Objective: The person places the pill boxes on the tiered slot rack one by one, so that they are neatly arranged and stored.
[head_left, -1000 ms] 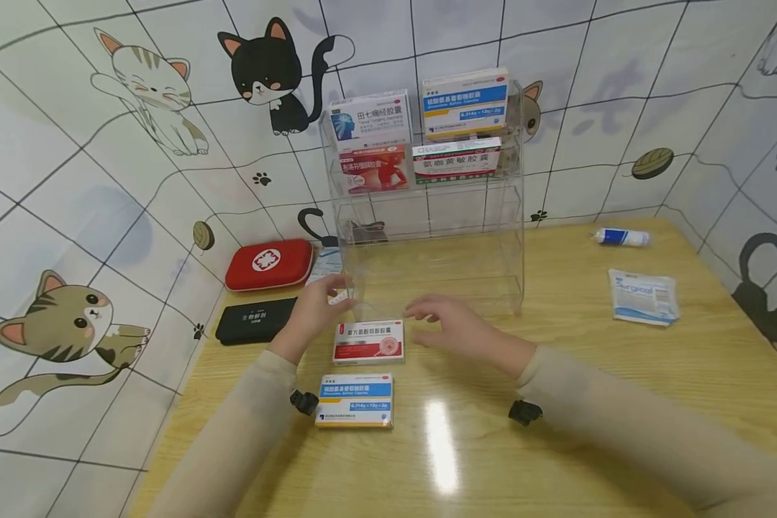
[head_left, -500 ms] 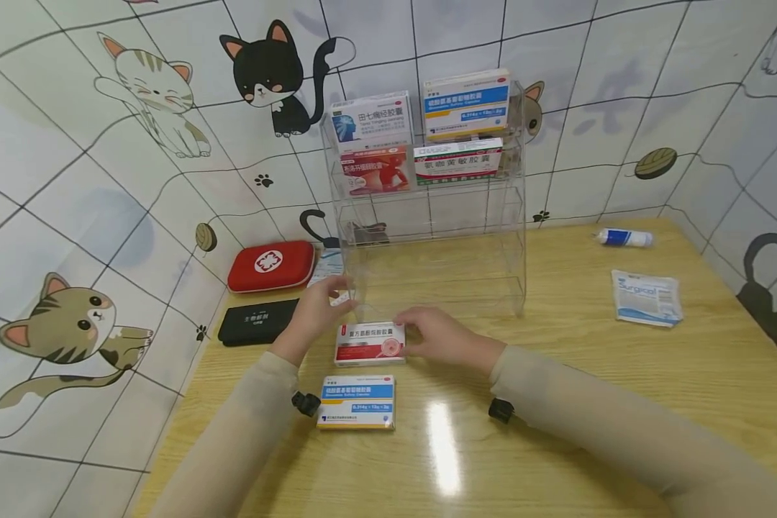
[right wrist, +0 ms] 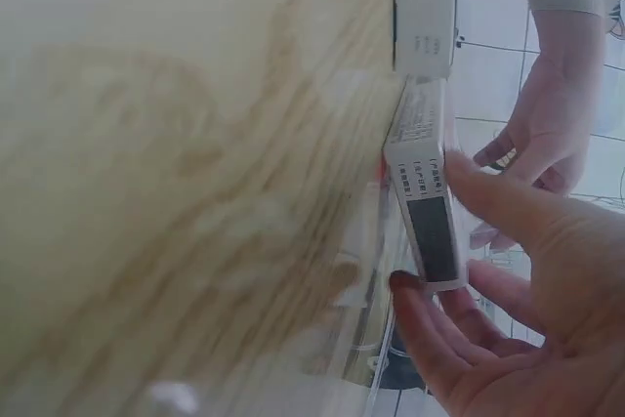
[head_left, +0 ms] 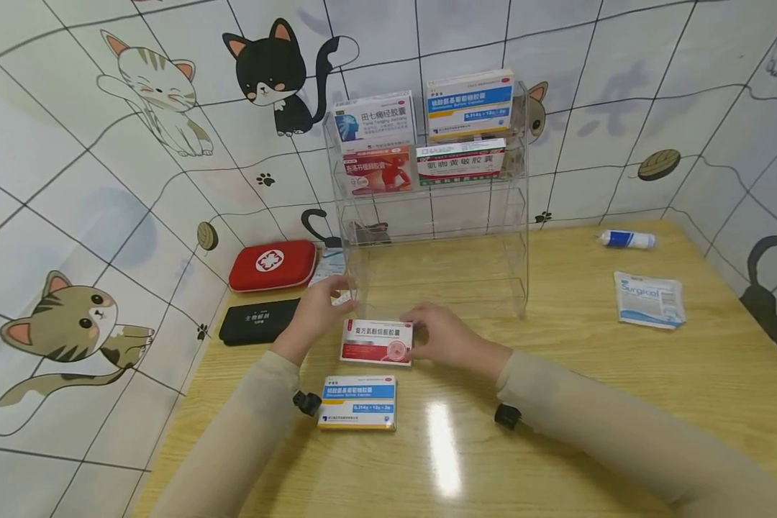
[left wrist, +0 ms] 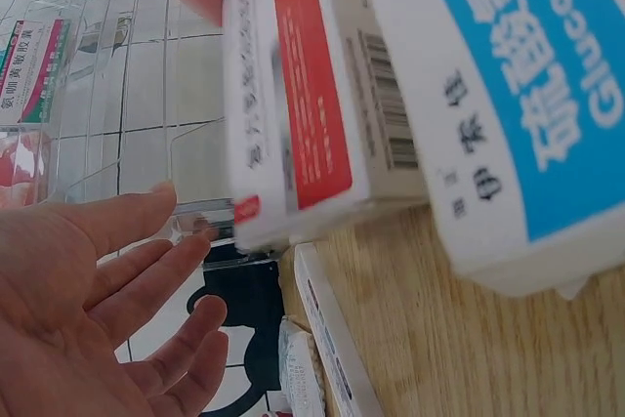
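Note:
My right hand (head_left: 450,336) grips a red-and-white medicine box (head_left: 377,342) by its right end. In the right wrist view that medicine box (right wrist: 427,207) is tilted, its narrow end between thumb and fingers. My left hand (head_left: 316,309) is at the lower left front corner of a clear acrylic rack (head_left: 437,306). Relaxed fingers of the left hand (left wrist: 127,290) lie beside the rack corner in the left wrist view; whether they touch it I cannot tell. A blue-and-white medicine box (head_left: 357,403) lies flat on the table, nearer to me.
Several medicine boxes, one of them red (head_left: 380,170), fill the rack's two upper tiers. Left of the rack lie a red first-aid case (head_left: 272,266) and a black pouch (head_left: 259,322). A white-and-blue tube (head_left: 628,239) and a surgical packet (head_left: 650,300) lie to the right.
My right hand has come in from the right and taken hold of the red-and-white medicine box, which has since shifted slightly right and tilted. The left hand has stayed put.

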A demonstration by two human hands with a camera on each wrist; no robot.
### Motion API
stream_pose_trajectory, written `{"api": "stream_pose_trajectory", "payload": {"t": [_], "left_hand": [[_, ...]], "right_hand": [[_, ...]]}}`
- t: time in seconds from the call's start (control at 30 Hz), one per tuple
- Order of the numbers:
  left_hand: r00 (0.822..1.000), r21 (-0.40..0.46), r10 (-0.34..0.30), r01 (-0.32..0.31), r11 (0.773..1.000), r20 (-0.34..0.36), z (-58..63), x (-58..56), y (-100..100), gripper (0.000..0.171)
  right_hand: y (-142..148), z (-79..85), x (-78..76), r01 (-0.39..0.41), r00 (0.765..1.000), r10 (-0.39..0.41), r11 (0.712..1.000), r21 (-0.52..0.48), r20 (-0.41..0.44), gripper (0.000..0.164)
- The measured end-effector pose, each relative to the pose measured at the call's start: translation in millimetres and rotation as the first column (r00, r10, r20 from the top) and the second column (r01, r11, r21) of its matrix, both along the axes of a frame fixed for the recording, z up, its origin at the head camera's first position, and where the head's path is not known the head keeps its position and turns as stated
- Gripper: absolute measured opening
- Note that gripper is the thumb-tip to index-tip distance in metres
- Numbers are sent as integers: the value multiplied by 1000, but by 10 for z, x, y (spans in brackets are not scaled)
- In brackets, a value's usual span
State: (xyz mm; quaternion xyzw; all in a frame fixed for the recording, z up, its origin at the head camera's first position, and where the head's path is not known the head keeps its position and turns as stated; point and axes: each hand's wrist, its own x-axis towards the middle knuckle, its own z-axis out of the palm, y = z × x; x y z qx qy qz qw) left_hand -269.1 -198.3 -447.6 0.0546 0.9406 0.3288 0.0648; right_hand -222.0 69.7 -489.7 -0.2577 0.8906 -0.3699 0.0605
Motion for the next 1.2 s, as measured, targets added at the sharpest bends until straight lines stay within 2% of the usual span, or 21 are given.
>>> {"api": "stream_pose_trajectory", "payload": {"t": [0.1,0.3,0.5,0.6,0.67,0.83,1.03,1.2], "left_hand": [[1000,0,-2,2,1000,-3,10,1,-1,44],[1000,-4,-14,14,1000,-8,20,4,3,43],[1000,-8,-13,13,1000,-16,36,10,11,43],[1000,-6,-15,15,1000,-15,32,7,11,44],[1000,-6,-16,16,1000,-16,28,2,9,44],[1000,-6,-10,10,1000,-13,29,2,5,43],[1000,-13,-3,3,1000,-6,36,-2,-3,42],[1000,-8,-13,13,1000,-12,40,1,22,41]], "right_hand": [[50,34,31,13,1000,-11,998,-60,28,57],[244,162,112,39,996,-24,982,-184,82,31],[468,404,83,55,998,-54,985,-162,11,24],[564,592,2,88,992,-100,985,-148,-73,25],[619,740,-71,116,980,-139,980,-162,-141,25],[722,1094,-292,145,930,-225,952,-270,-292,24],[723,1417,-596,129,902,-249,935,-330,-353,25],[630,1540,-789,120,873,-251,941,-316,-417,24]]}}
